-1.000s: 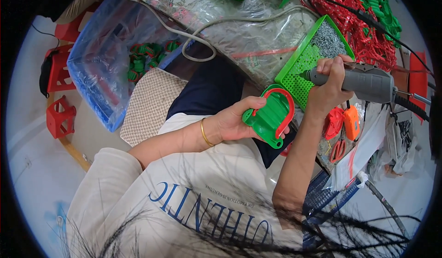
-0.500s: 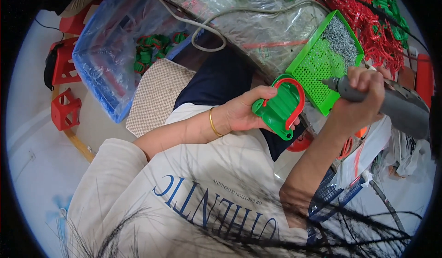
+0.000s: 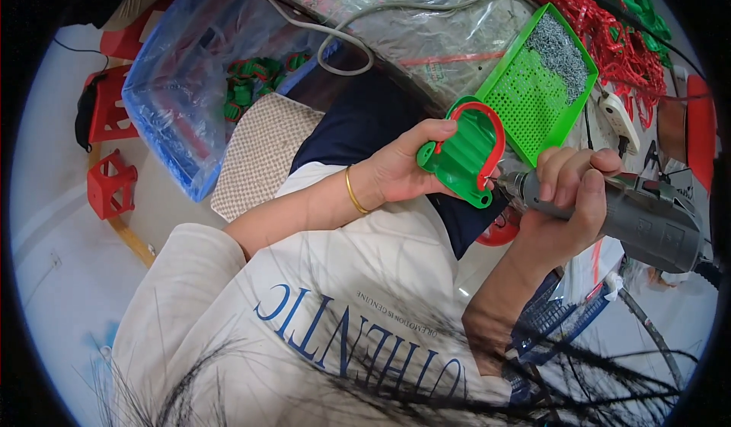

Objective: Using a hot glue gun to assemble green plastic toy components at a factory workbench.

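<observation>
My left hand [image 3: 407,160] grips a green plastic part [image 3: 463,153] by its left side, thumb on top and the other fingers beneath. A curved red strip [image 3: 499,134] arches along the part's upper and right edge. In my right hand [image 3: 571,198] is a grey electric screwdriver [image 3: 651,221], fingers wrapped round its body. Its tip meets the lower end of the red strip, near the part's lower right corner. Whether a screw sits at the tip is too small to tell.
A green perforated basket [image 3: 525,107] of small silver screws [image 3: 560,54] stands on the plastic-covered table [image 3: 434,46]. Red strips [image 3: 563,15] lie heaped behind it. At left, a blue plastic-lined bin [image 3: 171,99] holds green-and-red pieces [image 3: 251,80]. A grey cable [image 3: 346,35] crosses the table edge.
My right hand has brought the screwdriver left and down from beside the basket, onto the lower end of the red strip. My left hand with the green part has shifted slightly.
</observation>
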